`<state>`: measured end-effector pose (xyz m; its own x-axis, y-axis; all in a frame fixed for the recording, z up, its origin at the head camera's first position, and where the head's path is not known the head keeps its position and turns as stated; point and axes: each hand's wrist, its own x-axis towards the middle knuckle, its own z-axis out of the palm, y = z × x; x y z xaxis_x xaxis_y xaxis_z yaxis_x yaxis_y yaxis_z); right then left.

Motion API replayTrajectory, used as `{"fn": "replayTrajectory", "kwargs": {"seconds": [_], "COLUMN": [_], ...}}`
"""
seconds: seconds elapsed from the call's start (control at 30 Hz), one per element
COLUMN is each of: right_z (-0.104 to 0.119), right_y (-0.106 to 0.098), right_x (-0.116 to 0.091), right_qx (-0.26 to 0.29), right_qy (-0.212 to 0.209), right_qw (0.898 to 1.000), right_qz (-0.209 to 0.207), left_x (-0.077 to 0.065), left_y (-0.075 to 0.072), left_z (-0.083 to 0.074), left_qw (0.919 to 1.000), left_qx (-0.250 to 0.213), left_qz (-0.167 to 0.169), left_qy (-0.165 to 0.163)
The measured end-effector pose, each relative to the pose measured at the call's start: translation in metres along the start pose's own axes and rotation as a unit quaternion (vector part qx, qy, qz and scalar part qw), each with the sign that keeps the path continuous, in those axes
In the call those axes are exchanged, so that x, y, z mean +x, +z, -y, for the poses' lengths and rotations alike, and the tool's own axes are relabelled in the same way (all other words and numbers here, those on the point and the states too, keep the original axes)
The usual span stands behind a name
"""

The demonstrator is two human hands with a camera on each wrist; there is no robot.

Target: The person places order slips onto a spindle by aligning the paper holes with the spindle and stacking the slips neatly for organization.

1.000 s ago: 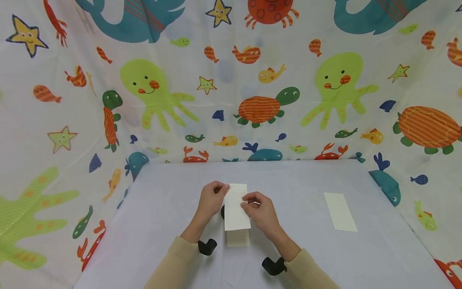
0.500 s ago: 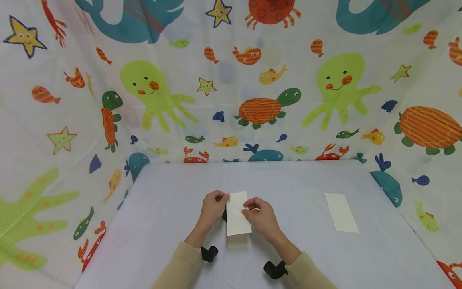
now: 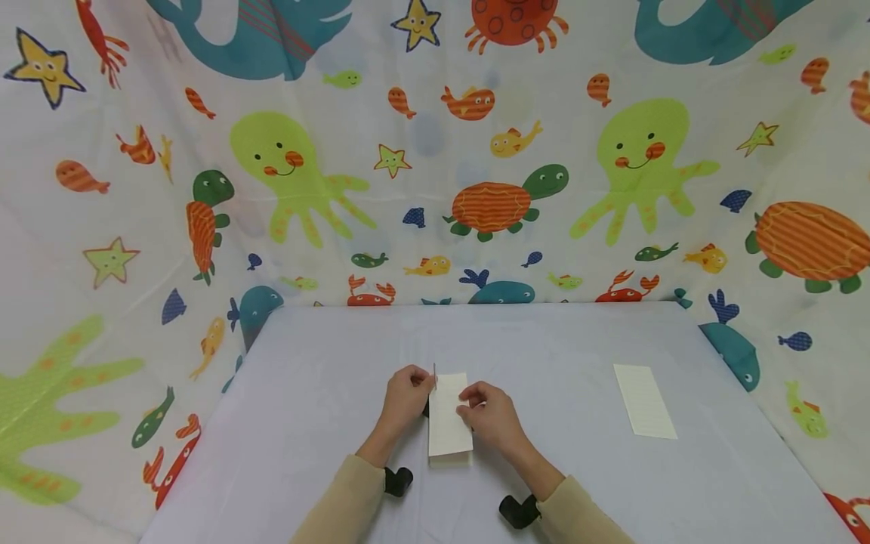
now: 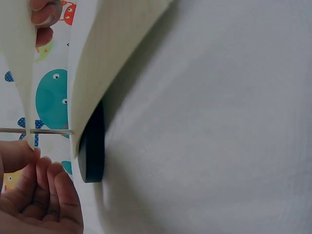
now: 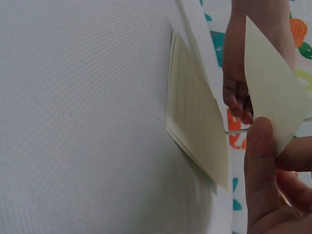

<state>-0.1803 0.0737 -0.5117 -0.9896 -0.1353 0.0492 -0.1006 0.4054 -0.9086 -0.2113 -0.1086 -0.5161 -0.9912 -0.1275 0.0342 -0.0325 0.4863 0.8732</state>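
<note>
My left hand (image 3: 405,397) pinches the left edge of an upper cream lined paper slip (image 3: 448,423). My right hand (image 3: 492,412) pinches the same slip's right edge. A thin metal spike (image 4: 51,131) passes through this slip, its tip standing above the paper in the head view. Below, the spike rises from a round black base (image 4: 92,158), mostly covered by paper. Lower slips (image 5: 195,112) sit over that base, bent up at one side, with a gap between them and the held slip (image 5: 275,87).
Another lined slip (image 3: 644,400) lies flat on the white-covered table (image 3: 557,340) to the right. A cloth printed with sea animals (image 3: 408,189) hangs behind and at both sides. Black wrist devices (image 3: 519,511) sit below the hands.
Both hands have lowered the held slip toward the table, covering more of the slips beneath. The spike's tip now sticks up above it beside the left fingers.
</note>
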Motion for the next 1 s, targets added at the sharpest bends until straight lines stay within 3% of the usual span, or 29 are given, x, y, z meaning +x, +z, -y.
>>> {"fn": "replayTrajectory", "kwargs": {"seconds": [0.37,0.73,1.0], "right_z": [-0.008,-0.01,-0.013], "right_y": [0.004,0.004,0.005], "right_x": [-0.003,-0.004,-0.002], "right_qx": [-0.047,-0.079,-0.098], "right_qy": [-0.01,-0.023,-0.024], "right_qw": [0.998,0.995,0.993], "right_qz": [0.049,0.056,0.058], "left_x": [0.001,0.005,0.005], "left_y": [0.002,0.006,0.007], "left_z": [0.012,0.015,0.013], "left_qw": [0.9991,0.9975,0.9969], "left_qx": [0.043,0.069,0.078], "left_qz": [0.001,0.012,0.008], "left_qy": [0.003,0.014,0.005]}}
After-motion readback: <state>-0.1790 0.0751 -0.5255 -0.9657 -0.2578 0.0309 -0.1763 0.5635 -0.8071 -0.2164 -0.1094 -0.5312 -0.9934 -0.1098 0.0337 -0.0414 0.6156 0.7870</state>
